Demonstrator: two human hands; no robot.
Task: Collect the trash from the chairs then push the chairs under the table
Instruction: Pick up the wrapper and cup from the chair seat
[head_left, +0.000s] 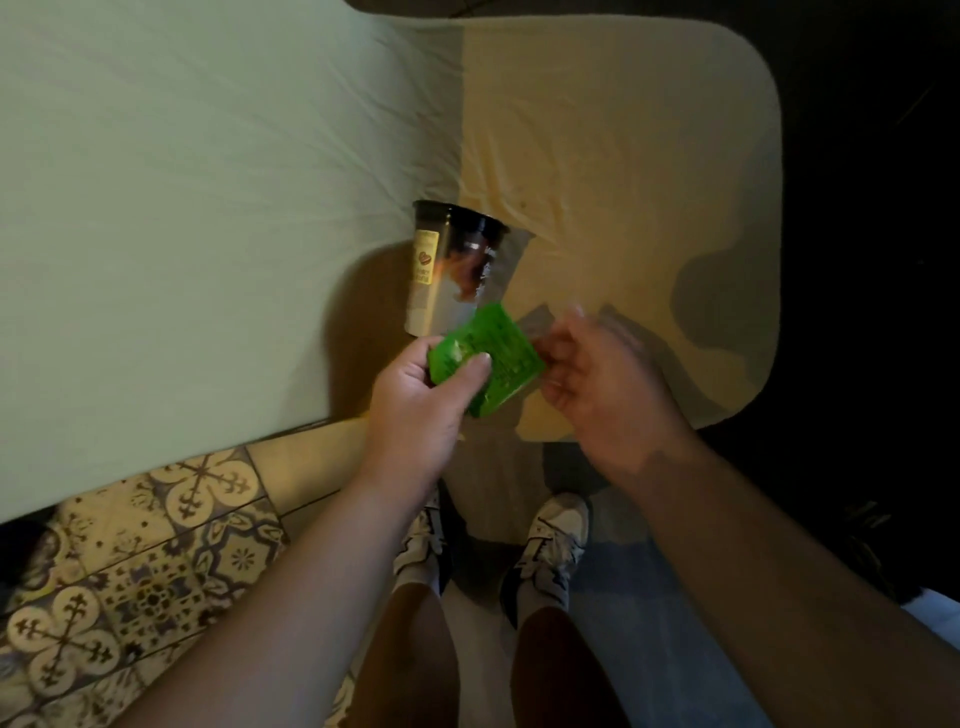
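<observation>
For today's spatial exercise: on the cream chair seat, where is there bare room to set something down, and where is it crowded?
The chair seat is bare across its far half, beyond the coffee cup, and along its right side up to the rounded edge. It is crowded at the near left corner: the cup lies there against the pale cloth, with the left hand gripping a green packet and the blurred right hand above.

Cup (457, 270) on cream chair seat (623, 156)

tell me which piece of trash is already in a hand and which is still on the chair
The green wrapper is held: the left hand pinches it. The coffee cup lies untouched on the chair seat.
</observation>
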